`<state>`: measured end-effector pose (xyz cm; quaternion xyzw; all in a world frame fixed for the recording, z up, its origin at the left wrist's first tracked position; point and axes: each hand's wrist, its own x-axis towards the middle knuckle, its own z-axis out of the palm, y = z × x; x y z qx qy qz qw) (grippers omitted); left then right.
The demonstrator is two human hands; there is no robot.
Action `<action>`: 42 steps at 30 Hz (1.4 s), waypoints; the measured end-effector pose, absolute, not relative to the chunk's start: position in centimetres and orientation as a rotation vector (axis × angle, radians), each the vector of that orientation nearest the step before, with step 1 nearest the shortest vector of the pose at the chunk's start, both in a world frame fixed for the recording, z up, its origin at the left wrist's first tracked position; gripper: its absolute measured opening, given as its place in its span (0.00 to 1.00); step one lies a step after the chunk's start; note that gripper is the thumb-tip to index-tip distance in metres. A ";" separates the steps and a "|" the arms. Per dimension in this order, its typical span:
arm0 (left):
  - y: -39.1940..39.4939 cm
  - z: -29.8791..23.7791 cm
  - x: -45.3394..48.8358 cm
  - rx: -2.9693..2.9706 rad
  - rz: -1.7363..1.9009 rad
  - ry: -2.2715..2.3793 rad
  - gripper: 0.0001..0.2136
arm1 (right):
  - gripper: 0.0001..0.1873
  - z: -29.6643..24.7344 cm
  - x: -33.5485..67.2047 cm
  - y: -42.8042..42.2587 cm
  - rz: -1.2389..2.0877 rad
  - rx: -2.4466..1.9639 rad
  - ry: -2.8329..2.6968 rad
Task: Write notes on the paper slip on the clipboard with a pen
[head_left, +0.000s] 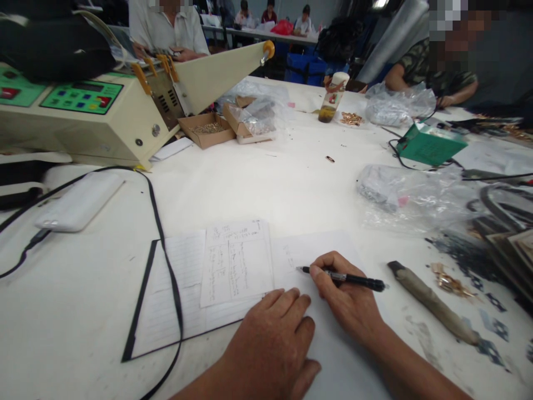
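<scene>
My right hand [343,291] pinches a black pen [361,282], its tip on a white sheet of paper [333,250] that bears a few faint marks. Palm down, my left hand [272,339] rests at the sheet's left edge with its fingers loosely extended and nothing held. Left of the sheet lies an open lined notebook [179,300] with a dark edge. On top of it is a smaller page [233,261] covered in handwriting. A black cord [172,278] runs across the notebook.
A beige machine [104,128] stands at the left, near a white power bank [81,200]. Behind are cardboard boxes [208,130] and a bottle [331,100]. Plastic bags [412,194], a green box [431,143] and a wrapped tool [433,303] lie rightward. Co-workers sit across the table.
</scene>
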<state>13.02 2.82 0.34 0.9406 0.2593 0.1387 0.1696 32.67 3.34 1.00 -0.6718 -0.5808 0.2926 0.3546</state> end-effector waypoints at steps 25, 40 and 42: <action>2.7 0.5 13.1 2.641 0.358 0.757 0.19 | 0.12 1.1 32.6 3.3 0.771 -1.724 -1.505; 2.7 0.6 13.2 2.629 0.357 0.757 0.18 | 0.13 0.9 32.6 3.4 0.762 -1.740 -1.521; 2.7 0.6 13.1 2.621 0.357 0.754 0.18 | 0.13 0.9 32.6 3.4 0.756 -1.740 -1.533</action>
